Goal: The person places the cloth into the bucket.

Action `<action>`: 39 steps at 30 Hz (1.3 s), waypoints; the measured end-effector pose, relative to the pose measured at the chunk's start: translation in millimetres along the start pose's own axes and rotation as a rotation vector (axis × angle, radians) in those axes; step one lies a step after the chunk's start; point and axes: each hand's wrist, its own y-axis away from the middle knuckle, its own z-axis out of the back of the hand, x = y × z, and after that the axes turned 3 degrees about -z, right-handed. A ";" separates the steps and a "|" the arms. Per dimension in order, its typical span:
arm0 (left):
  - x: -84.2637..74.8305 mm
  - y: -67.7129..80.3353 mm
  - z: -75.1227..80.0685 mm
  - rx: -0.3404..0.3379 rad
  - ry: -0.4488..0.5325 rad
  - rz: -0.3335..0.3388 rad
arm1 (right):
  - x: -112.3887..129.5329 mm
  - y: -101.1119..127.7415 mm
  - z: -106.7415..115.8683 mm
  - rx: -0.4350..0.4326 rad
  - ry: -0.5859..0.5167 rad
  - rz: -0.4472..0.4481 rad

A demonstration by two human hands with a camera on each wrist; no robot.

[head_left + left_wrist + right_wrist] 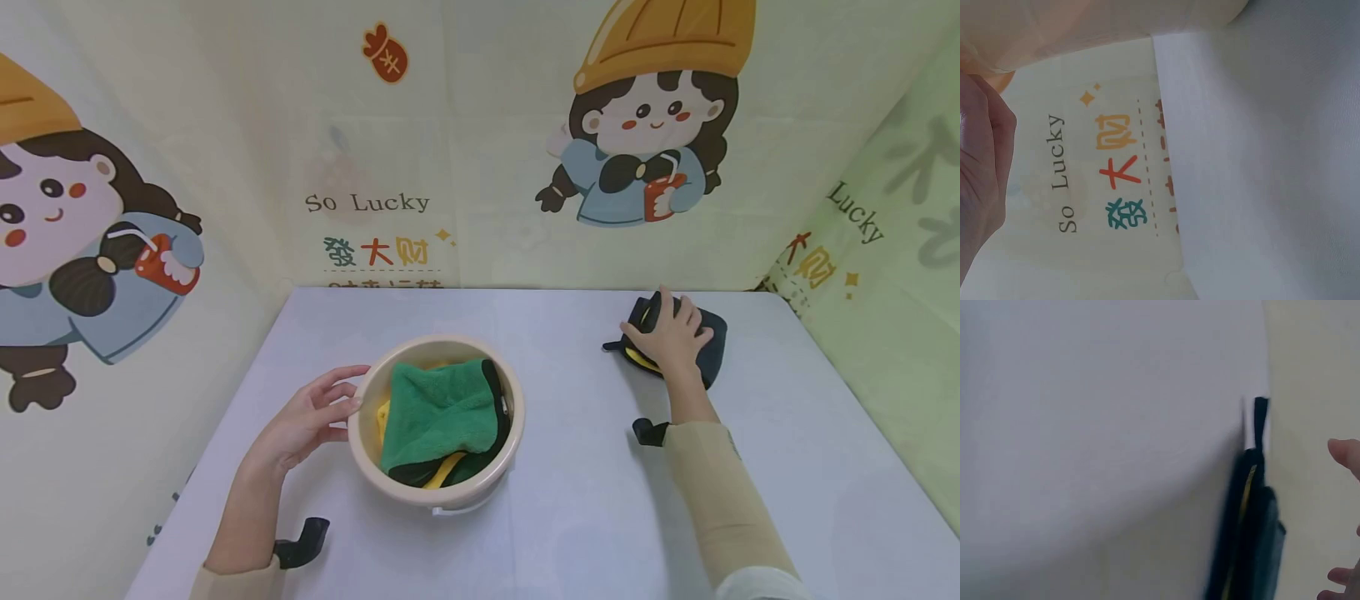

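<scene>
A beige bucket (362,454) stands left of the table's middle, with a green cloth (442,408) edged in black lying in it. Yellow cloth (383,421) shows beneath the green one. My left hand (303,421) is at the bucket's left rim, its fingers loosely extended against the side; the left wrist view catches part of this hand (985,162) below the bucket wall. Towards the back right lies a dark folded cloth (712,342) with a yellow edge and a small loop. Over it my right hand (670,333) spreads its fingers; the right wrist view shows fingertips (1346,453) apart from the dark cloth (1250,537).
The white table (577,483) reaches back to a printed curtain (495,167), which also hangs at both sides. A thin bucket handle (461,508) hangs at the bucket's front. Black wrist mounts (303,542) stick out from both forearms.
</scene>
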 end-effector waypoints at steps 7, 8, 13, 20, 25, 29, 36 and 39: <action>0.0 0.5 -0.4 -0.005 -0.001 0.007 | -19.5 0.0 -14.1 0.034 -0.034 -0.101; -0.1 0.5 -0.6 -0.004 -0.004 0.006 | -21.7 -0.4 -16.5 0.049 -0.027 -0.115; -0.2 0.1 -1.4 -0.002 0.000 0.000 | -31.3 -3.2 -26.6 0.131 0.017 -0.166; -1.0 0.2 -2.0 -0.006 0.009 -0.002 | -31.4 -6.6 -28.0 0.155 0.072 -0.165; -1.4 0.0 -2.2 -0.008 -0.002 0.000 | -28.9 -6.9 -25.9 0.156 0.096 -0.165; -1.7 0.3 -2.2 -0.013 -0.007 0.003 | -29.7 -8.8 -25.9 0.136 0.127 -0.151; -1.1 0.1 -1.9 -0.005 -0.005 -0.005 | -35.8 -7.9 -24.5 0.059 0.206 -0.081; -0.5 0.6 -1.5 -0.002 -0.001 -0.008 | -35.8 -7.0 -23.3 0.033 0.214 -0.067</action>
